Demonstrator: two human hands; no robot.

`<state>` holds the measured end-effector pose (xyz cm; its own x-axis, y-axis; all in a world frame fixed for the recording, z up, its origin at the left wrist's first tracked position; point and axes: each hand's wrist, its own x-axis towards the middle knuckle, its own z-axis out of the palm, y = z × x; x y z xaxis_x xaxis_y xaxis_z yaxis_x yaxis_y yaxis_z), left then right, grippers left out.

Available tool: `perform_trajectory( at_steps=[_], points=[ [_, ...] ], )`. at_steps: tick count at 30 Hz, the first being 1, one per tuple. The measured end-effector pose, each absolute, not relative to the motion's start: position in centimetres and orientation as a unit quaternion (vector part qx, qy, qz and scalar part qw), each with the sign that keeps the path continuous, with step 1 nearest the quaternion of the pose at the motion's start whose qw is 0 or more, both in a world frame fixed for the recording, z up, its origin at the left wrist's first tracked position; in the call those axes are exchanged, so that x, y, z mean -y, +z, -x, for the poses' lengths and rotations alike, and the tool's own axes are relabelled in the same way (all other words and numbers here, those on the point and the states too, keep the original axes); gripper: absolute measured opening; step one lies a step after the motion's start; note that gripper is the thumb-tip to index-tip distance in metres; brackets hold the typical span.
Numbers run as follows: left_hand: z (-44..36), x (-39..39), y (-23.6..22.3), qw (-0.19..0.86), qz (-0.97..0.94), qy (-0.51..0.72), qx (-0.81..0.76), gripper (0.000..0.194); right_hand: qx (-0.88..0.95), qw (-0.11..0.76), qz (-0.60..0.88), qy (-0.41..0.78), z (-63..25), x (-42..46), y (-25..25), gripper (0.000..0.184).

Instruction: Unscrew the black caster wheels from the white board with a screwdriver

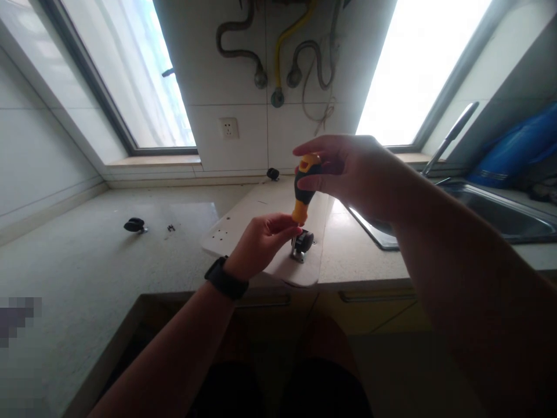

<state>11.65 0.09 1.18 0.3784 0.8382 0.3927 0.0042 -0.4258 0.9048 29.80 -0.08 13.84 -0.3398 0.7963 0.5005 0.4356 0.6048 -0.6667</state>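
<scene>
Caster (pixel 300 241) on board (pixel 256 223), loose caster (pixel 135 224) and screws (pixel 171 228) left, sink (pixel 500 215) right, socket (pixel 228 128) behind

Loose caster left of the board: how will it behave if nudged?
The loose caster likely rolls or pivots on its round black wheel. May tip too, with its metal plate off to one side. Probably stiff, judging by the shiny metal.

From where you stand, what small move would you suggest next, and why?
Perhaps a slow turn of the screwdriver: the right hand grips its handle, the left hand is at its lower end, and the caster stands just below.
</scene>
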Motion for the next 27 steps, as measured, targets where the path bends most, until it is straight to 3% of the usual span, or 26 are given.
perform_trajectory(
  at_steps=[4,10,19,23,27],
  points=[
    [-11.6,-0.1,1.1,0.444,-0.698,0.478,-0.295,0.021,0.805,0.397,0.363,0.250,-29.9,-0.2,13.8,0.038],
    [-11.8,0.1,1.3,0.432,-0.683,0.490,-0.326,0.016,0.814,0.393,0.400,0.155,-29.3,-0.1,13.9,0.044],
    [-11.9,0.2,1.7,0.412,-0.689,0.480,-0.354,0.018,0.812,0.406,0.362,0.213,-30.4,-0.3,13.7,0.037],
    [-12.2,0.2,1.8,0.390,-0.698,0.475,-0.368,0.019,0.814,0.400,0.388,0.164,-30.2,-0.2,13.6,0.031],
    [-12.7,0.2,1.5,0.378,-0.685,0.489,-0.385,0.022,0.803,0.417,0.405,0.134,-29.9,-0.2,13.5,0.037]
  ],
)
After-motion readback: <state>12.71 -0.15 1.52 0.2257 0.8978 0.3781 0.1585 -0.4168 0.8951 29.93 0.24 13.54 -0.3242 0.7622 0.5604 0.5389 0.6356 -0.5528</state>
